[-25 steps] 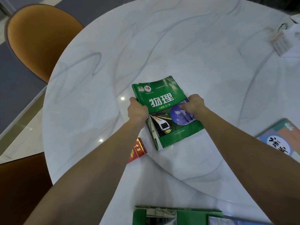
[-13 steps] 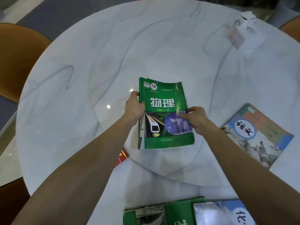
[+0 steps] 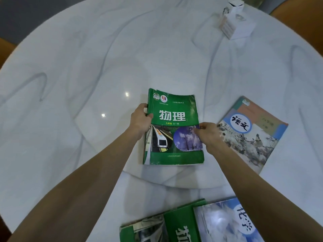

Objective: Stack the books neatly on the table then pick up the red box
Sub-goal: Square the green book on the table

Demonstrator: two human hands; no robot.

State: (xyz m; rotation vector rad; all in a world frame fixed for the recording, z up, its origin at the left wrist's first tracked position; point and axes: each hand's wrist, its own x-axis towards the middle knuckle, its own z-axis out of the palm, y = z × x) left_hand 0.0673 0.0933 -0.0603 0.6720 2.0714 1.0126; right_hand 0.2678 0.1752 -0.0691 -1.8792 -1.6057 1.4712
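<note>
A green physics book [image 3: 176, 109] lies flat near the middle of the white marble table [image 3: 87, 67]. My left hand [image 3: 140, 119] grips its left spine edge and my right hand [image 3: 209, 133] pinches its right edge. To the right lies a book with a blue and orange cover [image 3: 253, 133], apart from the green one. At the near edge a second green book [image 3: 162, 226] lies with a pale blue book [image 3: 225, 222] overlapping it on the right. The red box is hidden, out of sight behind my left forearm.
A white tissue box [image 3: 236, 23] stands at the far right of the table. Orange chair backs [image 3: 5, 49] show past the table's left edge and at the top right corner.
The green book has turned clockwise to lie square to me and sits further right. The red box, seen beside my left forearm before, is no longer visible. More of the near books shows.
</note>
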